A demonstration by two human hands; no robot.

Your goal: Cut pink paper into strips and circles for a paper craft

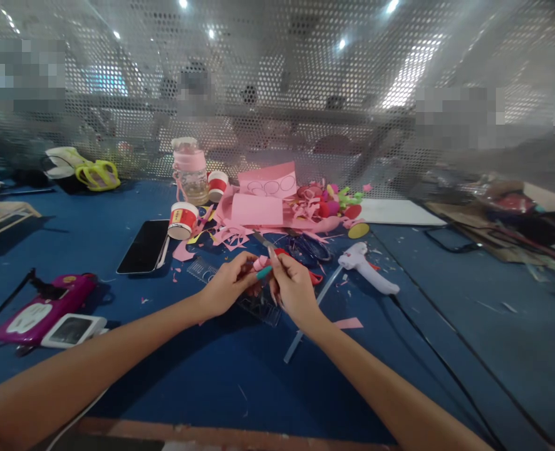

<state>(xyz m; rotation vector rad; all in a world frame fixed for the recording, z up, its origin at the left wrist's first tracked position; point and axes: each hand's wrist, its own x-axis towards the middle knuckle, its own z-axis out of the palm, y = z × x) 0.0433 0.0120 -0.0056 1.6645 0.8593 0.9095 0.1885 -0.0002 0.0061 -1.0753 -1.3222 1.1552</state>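
Observation:
Near the middle of the table, my left hand [228,282] pinches a small curled strip of pink paper [260,263]. A teal tip [264,272], which looks like a long thumbnail, lies along the strip. My right hand [294,282] is closed right beside it, fingertips bent in toward the strip; what it grips is mostly hidden. A thin grey blade-like thing [261,239] shows at its thumb, though I cannot tell whether it is held. Under both hands lies a clear ruler-like stencil [261,310]. Something red [316,277] shows behind my right hand.
A white glue gun [369,269] with a clear glue stick [296,344] and trailing cord lies right. Behind are pink paper [257,210], scraps, dark blue-handled scissors [308,248], paper cups [183,220] and a bottle [189,169]. Left are a phone [143,247] and a purple pouch [47,311].

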